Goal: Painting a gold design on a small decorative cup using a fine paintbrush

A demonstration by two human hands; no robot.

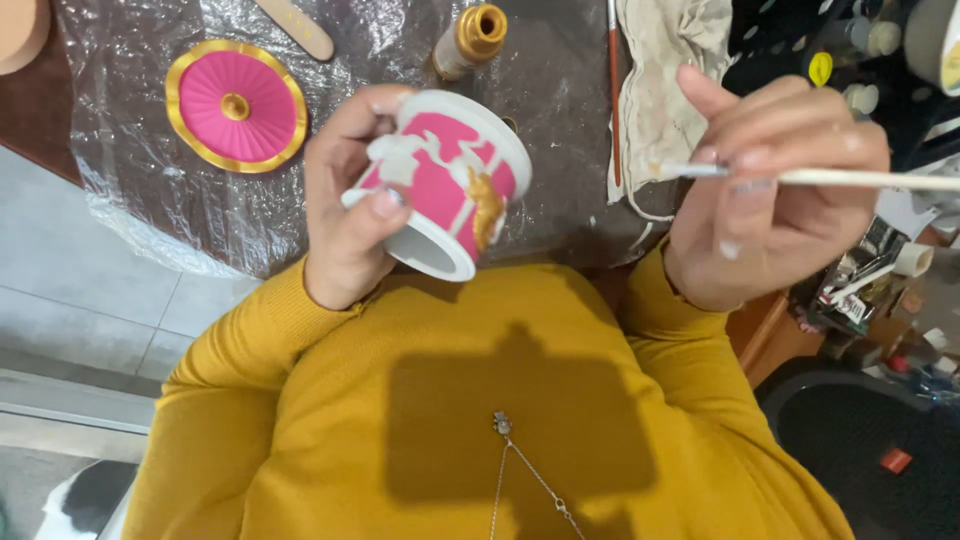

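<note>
left hand [345, 215]: clenched round the pink-and-white pot [445, 185], tilted, gold relief [488, 205] facing away from the palm.
right hand [770, 190]: pinching the thin brush [850, 178], tip [668, 172] well apart from the pot.
beyond the grip: pink lid [236, 105], gold paint bottle [470, 40] on plastic sheet [150, 180].
tip: probably brace both wrists, rotate pot toward the bristles, light strokes, stay inside the relief edges.
</note>
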